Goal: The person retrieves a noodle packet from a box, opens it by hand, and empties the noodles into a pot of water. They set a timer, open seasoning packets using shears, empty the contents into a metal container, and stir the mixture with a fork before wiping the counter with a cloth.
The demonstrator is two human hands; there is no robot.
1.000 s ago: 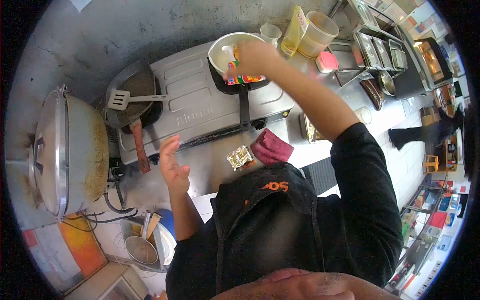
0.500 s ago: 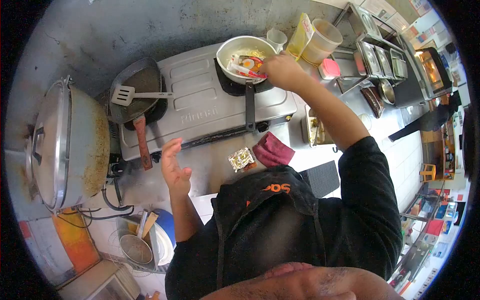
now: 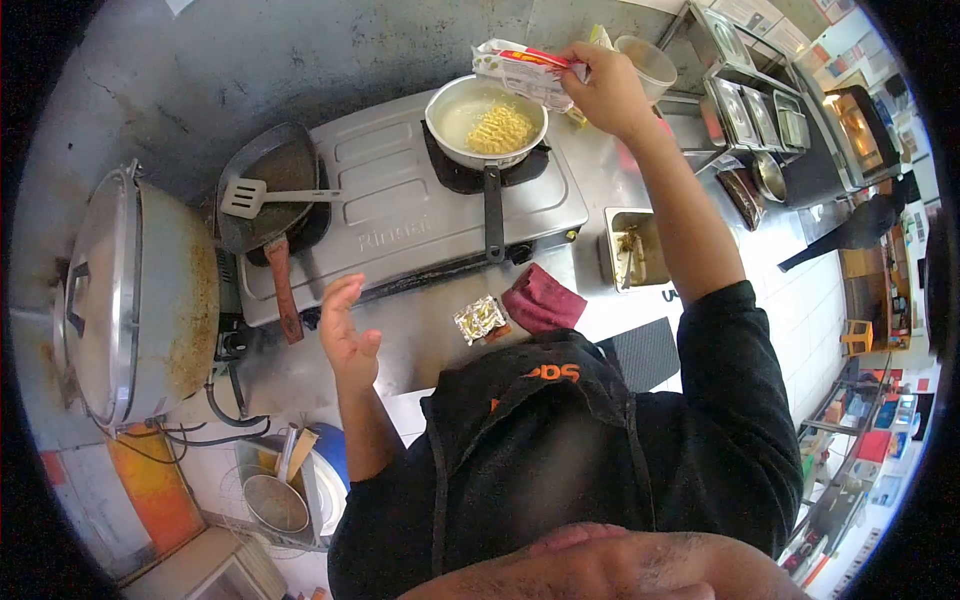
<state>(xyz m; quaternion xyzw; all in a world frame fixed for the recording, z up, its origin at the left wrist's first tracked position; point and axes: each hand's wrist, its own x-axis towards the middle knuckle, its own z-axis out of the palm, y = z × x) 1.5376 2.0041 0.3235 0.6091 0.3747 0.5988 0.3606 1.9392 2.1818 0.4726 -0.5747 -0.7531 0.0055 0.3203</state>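
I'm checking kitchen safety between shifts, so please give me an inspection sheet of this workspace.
Surface: metal counter, with a stove on it.
Job's things: pot on the stove's right burner, noodles inside; printed packet by its rim.
Clutter: foil and dark red cloth in front of the stove; spatula lying across the pan.
Hands: right hand grips the packet; left hand raised, holding nothing.
Cables: dark cables or hoses below the lidded vessel; connections unclear.
Surroundings: marked grey wall behind; strainer low at left.
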